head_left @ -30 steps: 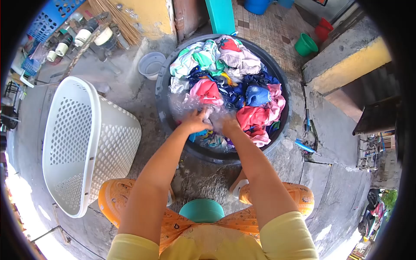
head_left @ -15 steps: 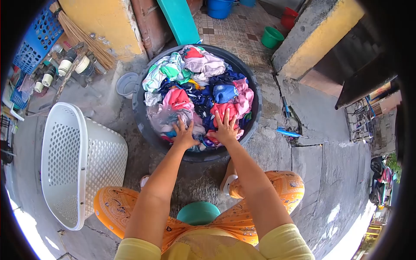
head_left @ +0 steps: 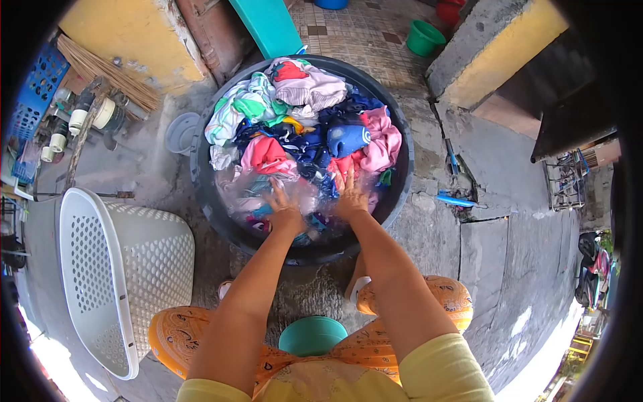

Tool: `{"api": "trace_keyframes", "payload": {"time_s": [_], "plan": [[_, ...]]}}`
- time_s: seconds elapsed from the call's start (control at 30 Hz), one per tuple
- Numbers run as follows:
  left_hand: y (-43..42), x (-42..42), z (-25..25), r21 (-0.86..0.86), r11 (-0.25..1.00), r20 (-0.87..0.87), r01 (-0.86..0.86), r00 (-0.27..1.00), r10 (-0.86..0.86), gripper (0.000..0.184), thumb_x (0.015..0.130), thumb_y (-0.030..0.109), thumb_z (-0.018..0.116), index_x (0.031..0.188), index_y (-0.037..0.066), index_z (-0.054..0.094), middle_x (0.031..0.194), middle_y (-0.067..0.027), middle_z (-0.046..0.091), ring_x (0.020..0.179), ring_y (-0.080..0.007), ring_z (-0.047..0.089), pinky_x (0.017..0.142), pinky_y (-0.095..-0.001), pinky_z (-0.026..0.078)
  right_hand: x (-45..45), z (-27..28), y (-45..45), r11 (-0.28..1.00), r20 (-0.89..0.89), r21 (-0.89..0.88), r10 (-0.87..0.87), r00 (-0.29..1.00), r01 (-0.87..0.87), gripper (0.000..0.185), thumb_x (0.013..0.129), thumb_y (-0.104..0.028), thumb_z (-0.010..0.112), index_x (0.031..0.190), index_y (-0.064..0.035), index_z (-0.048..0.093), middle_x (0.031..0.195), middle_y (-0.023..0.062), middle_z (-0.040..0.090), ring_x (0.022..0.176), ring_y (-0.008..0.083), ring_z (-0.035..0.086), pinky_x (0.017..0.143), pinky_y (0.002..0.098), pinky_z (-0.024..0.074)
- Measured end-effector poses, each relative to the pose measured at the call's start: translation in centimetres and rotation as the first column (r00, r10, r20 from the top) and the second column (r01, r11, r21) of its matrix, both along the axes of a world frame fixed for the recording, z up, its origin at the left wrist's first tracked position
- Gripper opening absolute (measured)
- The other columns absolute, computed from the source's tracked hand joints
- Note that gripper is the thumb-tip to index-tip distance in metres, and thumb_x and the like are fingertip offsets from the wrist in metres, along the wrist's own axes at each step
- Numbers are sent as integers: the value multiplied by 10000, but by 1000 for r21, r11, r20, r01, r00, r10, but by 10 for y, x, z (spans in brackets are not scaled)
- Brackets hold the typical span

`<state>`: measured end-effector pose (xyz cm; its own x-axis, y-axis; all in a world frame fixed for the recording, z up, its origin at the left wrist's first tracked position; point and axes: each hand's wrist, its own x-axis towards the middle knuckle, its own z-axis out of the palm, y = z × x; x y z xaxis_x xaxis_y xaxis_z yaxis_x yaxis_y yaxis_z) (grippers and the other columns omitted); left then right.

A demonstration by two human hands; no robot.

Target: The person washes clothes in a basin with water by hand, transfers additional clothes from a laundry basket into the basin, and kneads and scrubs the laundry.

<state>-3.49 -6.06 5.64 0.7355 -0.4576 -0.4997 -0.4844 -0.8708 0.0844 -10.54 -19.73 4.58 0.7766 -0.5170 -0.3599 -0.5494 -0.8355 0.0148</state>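
A large dark round tub point(head_left: 201, 189) holds a heap of wet clothes point(head_left: 308, 144) in water. Inside its near part, my left hand point(head_left: 284, 204) presses on the wet cloth with its fingers spread. My right hand point(head_left: 352, 197) lies to the right of it, fingers also apart, just below a red cloth point(head_left: 345, 164). Splashing water blurs the fingertips of both hands. A rolled blue cloth point(head_left: 348, 138) and a pink cloth point(head_left: 383, 142) lie beyond my right hand.
A white perforated laundry basket point(head_left: 157, 261) stands at the left. A small grey basin point(head_left: 181, 132) sits beside the tub, and a teal basin point(head_left: 313, 335) is between my legs. A blue object point(head_left: 457, 200) lies on the right floor. A green bucket point(head_left: 424, 38) stands farther back.
Both hands came up from the water with fingers spread, then pressed down into the clothes again, splashing water. The view has shifted, and the tub appears farther left.
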Motion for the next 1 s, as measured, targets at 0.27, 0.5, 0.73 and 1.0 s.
{"api": "trace_keyframes", "payload": {"time_s": [0.27, 0.5, 0.73, 1.0], "plan": [[13, -7, -23, -223, 975, 82, 9, 997, 10, 885, 596, 221, 698, 1331, 254, 207, 1371, -225, -133, 1239, -486, -6, 957, -510, 262, -6, -38, -2, 988, 176, -157, 30, 984, -2, 863, 677, -217, 604, 1352, -275, 70, 1403, 114, -47, 1244, 397, 154, 880, 495, 372], [14, -7, -30, -216, 975, 142, 44, 990, -14, 883, 615, 187, 667, 1345, 181, 170, 1360, -235, -164, 1236, -480, 72, 958, -481, 276, -6, -16, -1, 999, 190, 53, -15, 982, 5, 917, 641, -331, 651, 1352, -262, 75, 1398, 128, -39, 1258, 387, 122, 909, 496, 350], [18, -7, -51, -296, 951, 191, 89, 981, -32, 869, 617, 230, 665, 1336, 142, 186, 1357, -250, -154, 1249, -447, 82, 988, -494, 198, -1, -8, 1, 998, 106, 56, -28, 994, 23, 992, 615, -479, 663, 1353, -255, 40, 1400, 115, -68, 1262, 394, 103, 914, 527, 319], [18, 25, 19, -63, 969, -65, 237, 968, -241, 945, 585, 451, 671, 1341, 164, 183, 1352, -280, -105, 1231, -470, 108, 975, -498, 220, 21, 32, -11, 991, -135, 136, 16, 991, 3, 939, 644, -475, 629, 1351, -225, 63, 1402, 135, -25, 1223, 415, 231, 909, 510, 330]]}}
